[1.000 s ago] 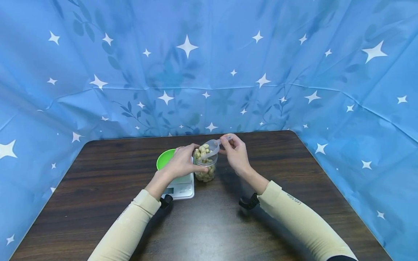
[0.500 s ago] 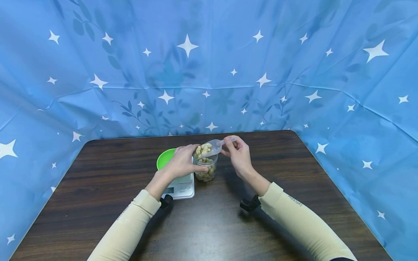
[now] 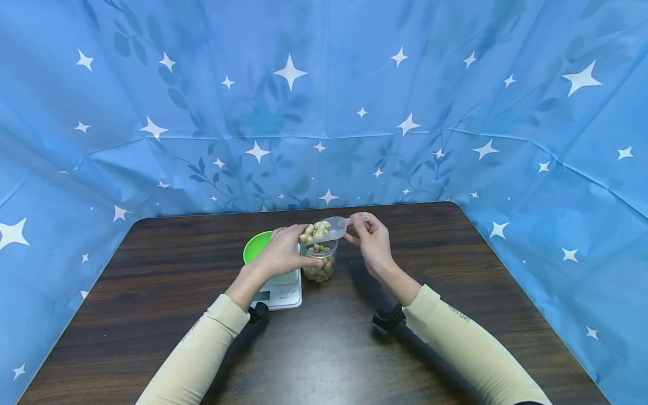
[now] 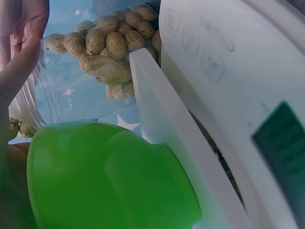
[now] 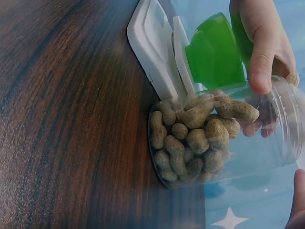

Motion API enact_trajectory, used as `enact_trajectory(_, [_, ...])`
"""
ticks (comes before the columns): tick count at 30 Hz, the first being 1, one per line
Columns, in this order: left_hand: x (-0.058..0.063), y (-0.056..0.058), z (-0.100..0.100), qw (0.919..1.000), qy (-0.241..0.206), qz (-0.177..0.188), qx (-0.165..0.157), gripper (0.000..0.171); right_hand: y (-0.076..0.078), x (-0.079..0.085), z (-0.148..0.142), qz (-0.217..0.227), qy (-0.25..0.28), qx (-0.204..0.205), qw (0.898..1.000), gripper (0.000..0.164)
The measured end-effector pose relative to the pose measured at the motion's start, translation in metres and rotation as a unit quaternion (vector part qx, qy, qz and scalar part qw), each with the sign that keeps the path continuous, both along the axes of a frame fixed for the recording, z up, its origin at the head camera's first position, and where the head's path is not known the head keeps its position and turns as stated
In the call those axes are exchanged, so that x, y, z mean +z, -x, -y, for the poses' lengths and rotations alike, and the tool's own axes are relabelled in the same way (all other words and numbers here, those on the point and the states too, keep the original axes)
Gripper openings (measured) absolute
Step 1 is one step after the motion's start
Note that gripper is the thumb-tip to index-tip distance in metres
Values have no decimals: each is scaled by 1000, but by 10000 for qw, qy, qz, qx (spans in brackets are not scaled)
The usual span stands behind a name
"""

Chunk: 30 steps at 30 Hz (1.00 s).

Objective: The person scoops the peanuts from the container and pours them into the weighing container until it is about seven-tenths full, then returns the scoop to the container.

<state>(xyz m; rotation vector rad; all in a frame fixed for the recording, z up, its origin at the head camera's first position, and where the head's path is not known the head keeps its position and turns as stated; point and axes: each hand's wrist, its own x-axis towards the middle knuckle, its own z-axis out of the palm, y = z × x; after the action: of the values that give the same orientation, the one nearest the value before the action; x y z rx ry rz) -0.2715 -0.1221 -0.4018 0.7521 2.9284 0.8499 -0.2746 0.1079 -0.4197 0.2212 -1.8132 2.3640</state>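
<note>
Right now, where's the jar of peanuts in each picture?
Head: the jar is just below the middle.
Left wrist: the jar is at the upper left, partly hidden.
Right wrist: the jar is right of the middle.
Shared landmark: the green bowl.

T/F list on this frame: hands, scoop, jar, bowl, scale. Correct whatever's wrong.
1. The right hand holds the scoop. True.
2. The scoop is empty. False: it carries peanuts.
3. The left hand grips the jar. True.
4. The jar lies on its side. False: it stands upright on the table.
5. The bowl is on the scale. True.
6. In the head view, the scale is right of the jar. False: it is to the left.
</note>
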Motion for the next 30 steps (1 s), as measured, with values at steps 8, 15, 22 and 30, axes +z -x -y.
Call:
enact_trajectory(8, [4, -1, -2, 10000, 49, 70, 44, 94, 0, -1, -1, 108, 151, 1, 9998, 29])
enact_trajectory(15, [6, -1, -4, 9998, 63, 165, 10, 95, 0, -5, -1, 202, 607, 153, 9978, 24])
enact_trajectory(22, [5, 0, -4, 9998, 57, 206, 33, 99, 1, -7, -3, 252, 905, 183, 9954, 28])
enact_trajectory(30, [4, -2, -2, 9999, 31, 127, 12, 101, 1, -7, -5, 189, 921, 180, 9954, 31])
